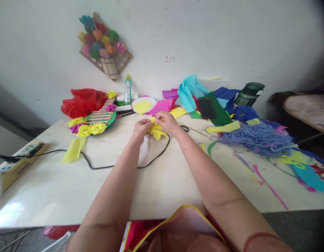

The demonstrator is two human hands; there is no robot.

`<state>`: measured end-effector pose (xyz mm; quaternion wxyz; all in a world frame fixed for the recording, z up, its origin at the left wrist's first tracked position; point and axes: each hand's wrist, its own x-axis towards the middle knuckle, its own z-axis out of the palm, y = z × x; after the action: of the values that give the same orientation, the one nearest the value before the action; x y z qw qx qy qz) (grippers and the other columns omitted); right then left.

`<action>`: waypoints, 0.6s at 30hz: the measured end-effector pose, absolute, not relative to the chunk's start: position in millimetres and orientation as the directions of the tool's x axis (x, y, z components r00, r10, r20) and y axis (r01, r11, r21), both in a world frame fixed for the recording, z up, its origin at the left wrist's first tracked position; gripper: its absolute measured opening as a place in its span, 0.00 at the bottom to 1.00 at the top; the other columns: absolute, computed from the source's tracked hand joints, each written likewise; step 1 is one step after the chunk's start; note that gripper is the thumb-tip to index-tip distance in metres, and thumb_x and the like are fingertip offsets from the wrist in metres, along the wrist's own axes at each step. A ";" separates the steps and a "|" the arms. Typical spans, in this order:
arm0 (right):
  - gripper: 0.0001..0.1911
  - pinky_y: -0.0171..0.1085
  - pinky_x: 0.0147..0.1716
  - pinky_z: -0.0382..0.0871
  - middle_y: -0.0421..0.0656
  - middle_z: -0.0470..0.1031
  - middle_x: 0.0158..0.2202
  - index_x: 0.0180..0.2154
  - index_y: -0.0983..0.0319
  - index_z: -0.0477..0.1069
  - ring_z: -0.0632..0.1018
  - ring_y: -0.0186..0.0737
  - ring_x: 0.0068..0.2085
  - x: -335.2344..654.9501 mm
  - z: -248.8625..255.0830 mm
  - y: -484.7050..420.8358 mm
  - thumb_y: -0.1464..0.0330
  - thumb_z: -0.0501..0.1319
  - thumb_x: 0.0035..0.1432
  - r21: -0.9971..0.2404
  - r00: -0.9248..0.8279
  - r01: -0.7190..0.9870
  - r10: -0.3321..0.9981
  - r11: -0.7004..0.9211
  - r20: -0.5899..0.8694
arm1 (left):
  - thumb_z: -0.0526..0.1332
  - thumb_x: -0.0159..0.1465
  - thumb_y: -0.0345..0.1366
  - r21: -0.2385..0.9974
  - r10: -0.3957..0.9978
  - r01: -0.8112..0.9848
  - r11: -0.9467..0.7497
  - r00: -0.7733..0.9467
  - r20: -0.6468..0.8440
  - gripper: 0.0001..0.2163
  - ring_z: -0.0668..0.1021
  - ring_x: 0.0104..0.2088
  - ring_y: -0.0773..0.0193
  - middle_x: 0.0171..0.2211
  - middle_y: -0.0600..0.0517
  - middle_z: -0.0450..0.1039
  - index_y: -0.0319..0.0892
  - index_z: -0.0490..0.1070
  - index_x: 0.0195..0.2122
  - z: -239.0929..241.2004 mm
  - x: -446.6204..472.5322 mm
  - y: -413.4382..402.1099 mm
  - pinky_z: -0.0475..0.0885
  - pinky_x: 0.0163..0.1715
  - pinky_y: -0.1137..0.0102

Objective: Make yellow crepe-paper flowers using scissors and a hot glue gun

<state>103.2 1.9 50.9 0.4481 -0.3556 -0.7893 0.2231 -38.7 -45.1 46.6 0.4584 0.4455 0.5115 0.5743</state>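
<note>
Head view: left hand (141, 130) and right hand (167, 122) both pinching ruffled yellow crepe paper (157, 133) over middle of tabletop (164, 185), black cord (101, 168) near. Advisable: light grip, one hand steadying; thin paper likely tears if pulled hard.

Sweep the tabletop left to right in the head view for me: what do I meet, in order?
Power strip → stick-covered green disc → upright green bottle → left hand and right hand, together pinching crumpled yellow paper → dark flat rectangle → tangled blue cord.
</note>
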 end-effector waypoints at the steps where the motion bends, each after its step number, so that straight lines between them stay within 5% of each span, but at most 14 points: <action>1: 0.09 0.36 0.41 0.66 0.41 0.75 0.32 0.23 0.60 0.65 0.74 0.37 0.39 103.8 50.2 2.9 0.69 0.61 0.54 -0.682 -0.350 0.345 0.763 0.645 0.544 | 0.67 0.38 0.40 0.995 0.983 -0.078 -0.056 -0.180 0.041 0.13 0.69 0.18 0.68 0.17 0.55 0.67 0.40 0.69 0.22 46.2 -39.0 -44.7 0.62 0.17 0.75; 11: 0.07 0.35 0.37 0.67 0.39 0.76 0.30 0.29 0.62 0.73 0.74 0.36 0.33 118.7 56.4 7.6 0.66 0.59 0.56 -0.734 -0.258 0.466 0.870 0.493 0.420 | 0.65 0.40 0.36 0.993 0.968 -0.097 -0.063 -0.247 0.037 0.08 0.66 0.15 0.70 0.13 0.57 0.64 0.40 0.67 0.18 46.9 -36.8 -44.4 0.57 0.14 0.75; 18: 0.16 0.39 0.47 0.69 0.48 0.80 0.48 0.46 0.59 0.78 0.78 0.45 0.50 164.4 73.8 9.5 0.73 0.56 0.59 -0.413 0.033 0.906 0.955 0.096 0.294 | 0.65 0.41 0.35 0.995 0.961 -0.094 -0.045 -0.277 0.018 0.07 0.67 0.16 0.69 0.14 0.57 0.65 0.40 0.67 0.18 48.8 -33.7 -45.0 0.60 0.16 0.75</action>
<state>164.4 9.5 73.8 0.2584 -0.6704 -0.6938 0.0480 -33.7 -45.0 48.8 0.4417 0.4081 0.5313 0.5967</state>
